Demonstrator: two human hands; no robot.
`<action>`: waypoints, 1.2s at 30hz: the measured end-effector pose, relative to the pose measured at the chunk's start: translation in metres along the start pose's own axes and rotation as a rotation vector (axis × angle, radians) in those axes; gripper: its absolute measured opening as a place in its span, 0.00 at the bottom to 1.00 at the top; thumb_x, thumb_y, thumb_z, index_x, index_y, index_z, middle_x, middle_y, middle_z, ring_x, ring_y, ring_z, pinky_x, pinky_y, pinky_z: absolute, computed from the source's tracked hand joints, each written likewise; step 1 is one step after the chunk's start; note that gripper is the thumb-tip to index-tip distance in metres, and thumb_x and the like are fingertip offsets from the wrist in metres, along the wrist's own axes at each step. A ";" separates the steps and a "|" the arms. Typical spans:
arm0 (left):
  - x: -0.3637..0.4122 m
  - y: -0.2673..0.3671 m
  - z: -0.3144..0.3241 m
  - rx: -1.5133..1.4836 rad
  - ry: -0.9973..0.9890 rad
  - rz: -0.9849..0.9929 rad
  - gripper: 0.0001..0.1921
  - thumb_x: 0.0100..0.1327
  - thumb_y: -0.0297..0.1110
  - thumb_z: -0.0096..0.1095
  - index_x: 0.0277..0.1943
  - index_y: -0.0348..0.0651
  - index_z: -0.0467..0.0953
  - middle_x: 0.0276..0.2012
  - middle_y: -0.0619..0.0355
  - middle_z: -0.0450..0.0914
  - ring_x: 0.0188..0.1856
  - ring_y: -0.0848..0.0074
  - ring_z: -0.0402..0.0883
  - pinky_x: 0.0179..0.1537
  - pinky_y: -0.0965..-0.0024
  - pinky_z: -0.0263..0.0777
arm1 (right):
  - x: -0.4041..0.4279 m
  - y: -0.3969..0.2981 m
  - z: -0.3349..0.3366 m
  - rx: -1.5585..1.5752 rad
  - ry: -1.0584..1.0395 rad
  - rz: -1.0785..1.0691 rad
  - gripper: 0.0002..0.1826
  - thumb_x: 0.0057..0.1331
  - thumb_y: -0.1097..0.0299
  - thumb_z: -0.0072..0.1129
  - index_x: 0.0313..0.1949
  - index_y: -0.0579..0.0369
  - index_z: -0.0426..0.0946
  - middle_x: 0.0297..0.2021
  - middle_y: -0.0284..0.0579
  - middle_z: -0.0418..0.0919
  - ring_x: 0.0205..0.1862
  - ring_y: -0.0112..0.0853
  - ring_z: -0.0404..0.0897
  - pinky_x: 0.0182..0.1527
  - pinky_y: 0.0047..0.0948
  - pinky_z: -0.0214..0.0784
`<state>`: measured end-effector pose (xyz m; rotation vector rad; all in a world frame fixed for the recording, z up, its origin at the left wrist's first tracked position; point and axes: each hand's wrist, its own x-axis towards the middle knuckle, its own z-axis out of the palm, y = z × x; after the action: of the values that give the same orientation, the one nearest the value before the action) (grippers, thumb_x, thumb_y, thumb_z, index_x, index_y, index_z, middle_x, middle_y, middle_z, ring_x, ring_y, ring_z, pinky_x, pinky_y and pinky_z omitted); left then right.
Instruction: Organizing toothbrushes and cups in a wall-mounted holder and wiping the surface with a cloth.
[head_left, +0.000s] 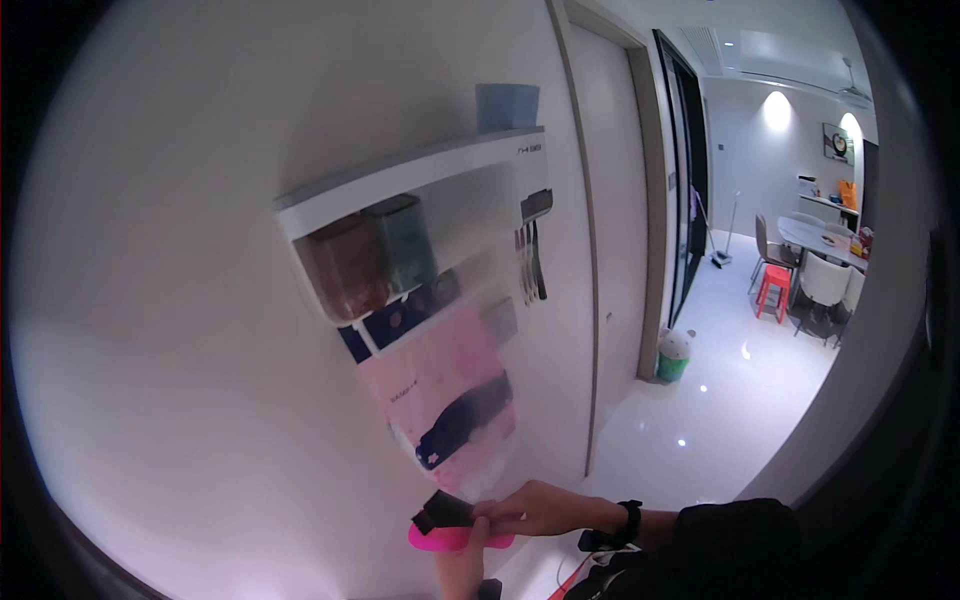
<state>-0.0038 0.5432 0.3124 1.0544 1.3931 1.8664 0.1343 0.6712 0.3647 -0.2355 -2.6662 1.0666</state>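
My right hand (534, 508) comes in from the lower right, its fingers closed on the end of a flat black object (450, 511) with a narrower tip to the left. Below it my left hand (459, 571) reaches up, thumb over a bright pink, rounded flat object (439, 538). The black object lies over or just above the pink one; whether they touch cannot be told. Just above my hands, a pink plastic package (450, 337) with dark blue parts hangs beneath a white wall shelf (420, 166). The undersides of both objects are hidden.
Two translucent cups (349, 270) hang in the shelf, a light blue container (507, 107) stands on top, and several toothbrushes or similar slim tools (531, 262) hang at its right. Beyond the door (611, 187) are a small bin (674, 356), a red stool (775, 289) and a dining table (814, 236).
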 end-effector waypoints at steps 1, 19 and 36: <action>0.000 0.006 0.006 0.010 0.009 0.014 0.11 0.69 0.26 0.59 0.52 0.31 0.78 0.46 0.53 0.84 0.48 0.70 0.83 0.52 0.68 0.76 | -0.002 0.006 -0.008 -0.001 0.000 -0.020 0.17 0.73 0.55 0.53 0.46 0.54 0.83 0.48 0.46 0.84 0.38 0.49 0.82 0.44 0.40 0.74; 0.170 0.121 0.283 0.183 -0.462 -0.229 0.10 0.73 0.35 0.59 0.49 0.39 0.73 0.31 0.59 0.81 0.22 0.85 0.74 0.22 0.81 0.66 | -0.040 0.052 -0.388 -0.192 -0.037 -0.630 0.40 0.63 0.60 0.71 0.72 0.44 0.61 0.58 0.49 0.78 0.56 0.45 0.80 0.58 0.38 0.74; 0.240 0.336 0.288 0.584 -0.161 0.532 0.21 0.74 0.48 0.55 0.55 0.37 0.76 0.40 0.50 0.86 0.32 0.79 0.81 0.36 0.76 0.73 | -0.021 -0.133 -0.558 -0.467 0.180 -0.830 0.28 0.60 0.66 0.71 0.61 0.52 0.76 0.41 0.49 0.85 0.34 0.35 0.86 0.32 0.26 0.82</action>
<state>0.1198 0.7862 0.7359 1.9782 1.7252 1.6787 0.3135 0.9352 0.8421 0.6121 -2.4030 0.1578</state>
